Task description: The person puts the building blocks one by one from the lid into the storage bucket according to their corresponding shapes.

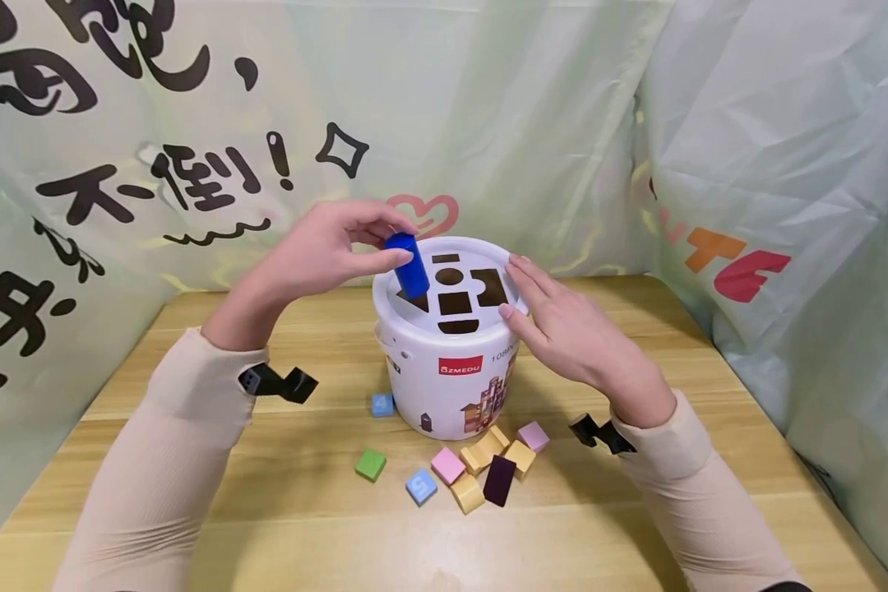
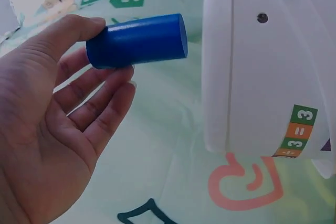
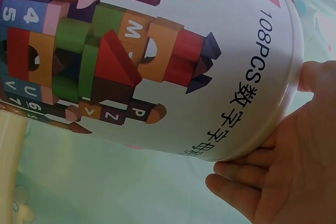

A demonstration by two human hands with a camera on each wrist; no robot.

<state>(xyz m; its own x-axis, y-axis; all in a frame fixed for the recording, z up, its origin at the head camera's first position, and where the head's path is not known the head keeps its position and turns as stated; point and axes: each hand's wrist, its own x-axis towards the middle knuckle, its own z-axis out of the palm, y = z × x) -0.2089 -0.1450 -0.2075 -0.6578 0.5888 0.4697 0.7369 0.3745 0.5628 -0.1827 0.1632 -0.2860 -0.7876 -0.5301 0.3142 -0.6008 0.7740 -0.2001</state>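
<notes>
Between thumb and fingers, my left hand (image 1: 340, 247) pinches a blue cylinder block (image 1: 408, 265) by its upper end. The block tilts over the left part of the white lid (image 1: 499, 255), above a cut-out there. In the left wrist view the cylinder (image 2: 139, 40) is apart from the bucket wall (image 2: 252, 77). The lid has several shaped holes and sits on a white bucket (image 1: 422, 386) with a red label. My right hand (image 1: 570, 329) rests on the lid's right rim with extended fingers; in the right wrist view this hand (image 3: 294, 156) touches the bucket's rim.
In front of the bucket lie a green block (image 1: 371, 464), a light-blue block (image 1: 421, 487), a pink block (image 1: 447, 466), a dark block (image 1: 499, 481) and several yellow pieces (image 1: 468, 493). Another light-blue block (image 1: 381, 404) lies left of the bucket. Printed cloth (image 1: 488, 107) hangs behind the wooden table (image 1: 303, 510).
</notes>
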